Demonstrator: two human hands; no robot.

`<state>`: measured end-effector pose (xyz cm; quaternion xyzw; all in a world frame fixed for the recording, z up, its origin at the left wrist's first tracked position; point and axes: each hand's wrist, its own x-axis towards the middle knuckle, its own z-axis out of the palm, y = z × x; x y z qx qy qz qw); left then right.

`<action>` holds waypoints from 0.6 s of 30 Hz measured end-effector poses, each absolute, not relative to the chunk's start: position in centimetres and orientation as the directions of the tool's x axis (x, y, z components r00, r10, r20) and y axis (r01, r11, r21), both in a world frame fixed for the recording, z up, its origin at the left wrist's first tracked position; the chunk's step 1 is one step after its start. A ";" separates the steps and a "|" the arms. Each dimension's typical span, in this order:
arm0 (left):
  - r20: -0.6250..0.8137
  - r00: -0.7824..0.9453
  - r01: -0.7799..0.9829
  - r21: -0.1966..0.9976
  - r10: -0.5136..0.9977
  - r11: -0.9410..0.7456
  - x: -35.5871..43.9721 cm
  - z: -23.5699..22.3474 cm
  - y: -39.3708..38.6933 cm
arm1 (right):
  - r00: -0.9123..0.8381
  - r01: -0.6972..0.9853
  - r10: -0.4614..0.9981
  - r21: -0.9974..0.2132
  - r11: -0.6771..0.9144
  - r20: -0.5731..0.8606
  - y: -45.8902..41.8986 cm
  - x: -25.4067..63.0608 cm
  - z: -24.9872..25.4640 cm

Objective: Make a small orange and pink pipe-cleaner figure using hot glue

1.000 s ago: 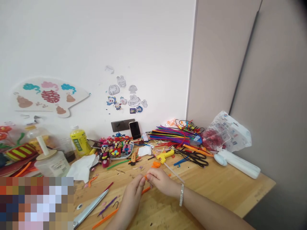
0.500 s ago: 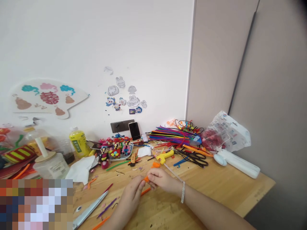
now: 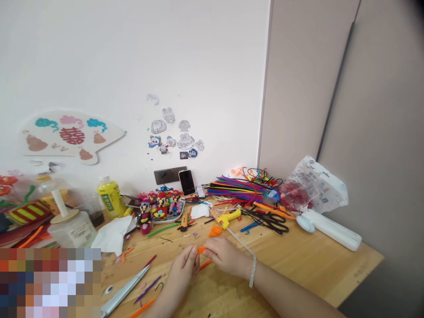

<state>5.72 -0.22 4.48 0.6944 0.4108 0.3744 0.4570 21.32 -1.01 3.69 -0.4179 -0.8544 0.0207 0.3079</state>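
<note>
Craft wkspace, wooden tbl (image 3: 314,260), glue gun (image 3: 229,218), asst. pipe cleaners (image 3: 232,189)

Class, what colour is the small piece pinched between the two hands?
The small piece between the left hand and right hand is orange, as the head view shows.

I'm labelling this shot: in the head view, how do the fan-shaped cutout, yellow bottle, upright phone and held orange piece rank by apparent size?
Fan-shaped cutout
Yellow bottle
Upright phone
Held orange piece, visible part only
</note>
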 end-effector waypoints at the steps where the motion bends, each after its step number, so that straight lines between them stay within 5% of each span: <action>1: 0.139 0.388 0.216 0.947 0.911 -0.237 5.8 4.5 -0.3 | -0.457 0.692 0.722 -0.303 0.655 0.519 -1.0 21.3 3.6; 11: 0.213 0.285 0.357 0.881 0.935 -0.310 5.6 2.5 1.1 | -0.458 0.832 0.765 -0.084 0.548 0.453 -1.1 20.8 3.0; 18: 0.225 0.260 0.639 0.689 0.939 -0.341 5.1 3.4 1.7 | -0.078 0.982 0.916 -0.127 0.138 0.393 0.8 21.9 3.7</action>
